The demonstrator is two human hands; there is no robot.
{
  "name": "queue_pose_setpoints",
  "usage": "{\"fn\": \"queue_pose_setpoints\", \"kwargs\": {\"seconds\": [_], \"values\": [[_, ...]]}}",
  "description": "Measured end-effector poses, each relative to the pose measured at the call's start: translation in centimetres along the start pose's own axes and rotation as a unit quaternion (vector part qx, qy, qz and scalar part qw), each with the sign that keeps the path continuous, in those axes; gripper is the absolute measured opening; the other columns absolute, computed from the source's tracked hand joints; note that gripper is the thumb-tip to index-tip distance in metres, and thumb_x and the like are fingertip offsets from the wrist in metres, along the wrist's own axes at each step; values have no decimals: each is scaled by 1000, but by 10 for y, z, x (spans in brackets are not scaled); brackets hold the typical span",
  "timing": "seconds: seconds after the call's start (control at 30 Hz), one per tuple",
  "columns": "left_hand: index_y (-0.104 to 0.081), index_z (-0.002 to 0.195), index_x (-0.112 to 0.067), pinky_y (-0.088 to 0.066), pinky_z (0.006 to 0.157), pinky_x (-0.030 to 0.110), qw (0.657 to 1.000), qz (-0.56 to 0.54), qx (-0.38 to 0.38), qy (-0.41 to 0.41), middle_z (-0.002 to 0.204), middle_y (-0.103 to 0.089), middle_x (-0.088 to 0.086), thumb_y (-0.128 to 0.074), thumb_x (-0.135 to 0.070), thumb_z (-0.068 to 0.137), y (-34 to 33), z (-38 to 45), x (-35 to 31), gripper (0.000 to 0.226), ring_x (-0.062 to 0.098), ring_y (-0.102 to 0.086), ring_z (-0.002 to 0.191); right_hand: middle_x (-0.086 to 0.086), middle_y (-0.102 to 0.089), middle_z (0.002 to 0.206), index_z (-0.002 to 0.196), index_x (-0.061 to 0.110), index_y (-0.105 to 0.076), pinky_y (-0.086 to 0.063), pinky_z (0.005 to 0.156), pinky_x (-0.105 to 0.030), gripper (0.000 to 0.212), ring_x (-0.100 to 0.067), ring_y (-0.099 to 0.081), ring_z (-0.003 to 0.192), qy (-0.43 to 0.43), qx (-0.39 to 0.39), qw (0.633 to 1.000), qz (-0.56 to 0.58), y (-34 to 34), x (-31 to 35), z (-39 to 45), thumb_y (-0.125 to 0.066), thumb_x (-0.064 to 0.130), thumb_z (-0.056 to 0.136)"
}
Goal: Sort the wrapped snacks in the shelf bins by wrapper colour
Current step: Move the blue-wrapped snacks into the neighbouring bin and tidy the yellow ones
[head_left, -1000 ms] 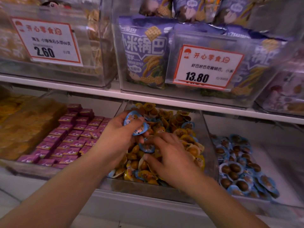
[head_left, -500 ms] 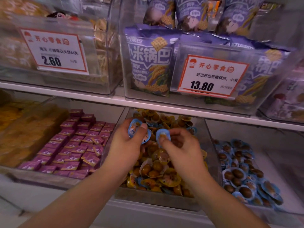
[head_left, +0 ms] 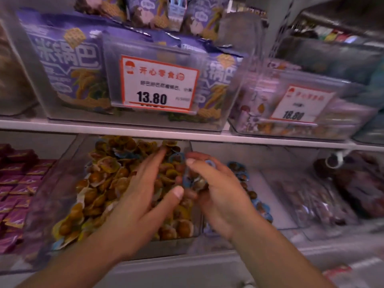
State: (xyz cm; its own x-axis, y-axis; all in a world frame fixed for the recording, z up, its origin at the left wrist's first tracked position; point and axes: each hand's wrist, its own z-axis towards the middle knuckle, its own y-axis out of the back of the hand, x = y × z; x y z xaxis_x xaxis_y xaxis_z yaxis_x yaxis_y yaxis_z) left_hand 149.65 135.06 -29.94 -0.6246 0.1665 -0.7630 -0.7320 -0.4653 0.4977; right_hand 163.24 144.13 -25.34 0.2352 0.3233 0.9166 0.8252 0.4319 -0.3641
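Yellow-wrapped snacks (head_left: 108, 190) fill middle bin (head_left: 68, 196) | left hand (head_left: 143, 204) flat | right hand (head_left: 220, 192) grips blue-wrapped snacks (head_left: 192, 182)

You have two hands (head_left: 143, 196) in view; two price tags (head_left: 159, 84); dozens of yellow snacks (head_left: 108, 183), too many to count; several blue snacks (head_left: 239, 173) beside them.

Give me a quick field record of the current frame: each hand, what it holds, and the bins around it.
left hand: open, fingers spread over the yellow-wrapped snacks, holding nothing visible
right hand: curled round blue-wrapped snacks
middle bin: mostly yellow wrappers, a few blue ones near the back
right bin: blue-wrapped snacks, partly hidden by the right hand
left bin: purple packets
price tag: 13.80, upper shelf
image: motion-blurred at right
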Motion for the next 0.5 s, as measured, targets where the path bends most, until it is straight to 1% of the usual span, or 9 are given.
{"fn": "queue_pose_setpoints", "kwargs": {"seconds": [0.07,0.13,0.2,0.23,0.27,0.3,0.37,0.43,0.5], "values": [[-40,144,-41,-32,115,26,1000,10,18,-12,147,-38,-27,-43,-63,92,3,5,6,57,-6,-34,138,-18,-68,82,98,7,-67,-39,41,-24,10,-22,-66,61,24,-29,999,-11,31,16,9,-64,12,90],[-55,132,-40,-42,108,34,998,58,17,-10,136,-49,-27,-45,-52,95,4,8,14,40,-4,-46,129,-16,-68,72,93,3,-67,-40,39,-24,9,-22,-64,52,19,-74,997,-33,64,23,26,-62,10,90],[-60,126,-38,-46,104,36,995,98,19,3,133,-51,-27,-50,-43,95,5,10,22,34,-5,-48,125,-9,-63,58,82,5,-63,-51,49,-30,11,-19,-62,47,-28,-119,992,-25,86,19,52,-60,10,91],[-61,125,-38,-46,104,37,993,118,24,5,132,-51,-26,-52,-39,95,6,11,25,31,-5,-48,124,-8,-59,57,81,7,-60,-54,57,-34,13,-18,-60,47,-56,-128,990,-10,92,15,67,-59,13,93],[-61,124,-38,-45,105,37,990,140,29,5,132,-52,-25,-54,-36,96,6,11,27,30,-3,-48,125,-9,-57,64,87,8,-57,-55,66,-37,12,-19,-60,52,-78,-122,989,17,95,11,81,-58,18,94],[-61,124,-39,-43,106,36,987,160,33,3,132,-52,-24,-54,-36,96,7,10,28,28,-2,-47,125,-11,-57,77,96,9,-54,-56,72,-40,14,-22,-63,63,-95,-106,989,50,95,6,96,-58,23,95],[-62,123,-40,-41,107,35,981,192,41,3,131,-54,-22,-49,-40,99,10,10,28,27,1,-48,125,-11,-54,105,110,16,-53,-56,75,-39,23,-26,-64,85,-100,-75,989,73,92,-3,118,-58,32,95],[-65,119,-37,-41,104,36,976,213,43,-3,126,-58,-19,-42,-45,96,14,10,28,34,6,-53,121,-4,-55,116,114,23,-60,-53,77,-33,27,-22,-60,95,-92,-80,991,-47,90,-7,125,-59,41,94],[-71,111,-30,-44,99,40,971,236,40,-14,117,-65,-15,-35,-48,94,21,9,29,43,14,-60,113,-1,-60,123,120,22,-63,-52,91,-38,32,-22,-59,108,-56,-133,964,-223,92,-8,126,-58,39,95]]}}
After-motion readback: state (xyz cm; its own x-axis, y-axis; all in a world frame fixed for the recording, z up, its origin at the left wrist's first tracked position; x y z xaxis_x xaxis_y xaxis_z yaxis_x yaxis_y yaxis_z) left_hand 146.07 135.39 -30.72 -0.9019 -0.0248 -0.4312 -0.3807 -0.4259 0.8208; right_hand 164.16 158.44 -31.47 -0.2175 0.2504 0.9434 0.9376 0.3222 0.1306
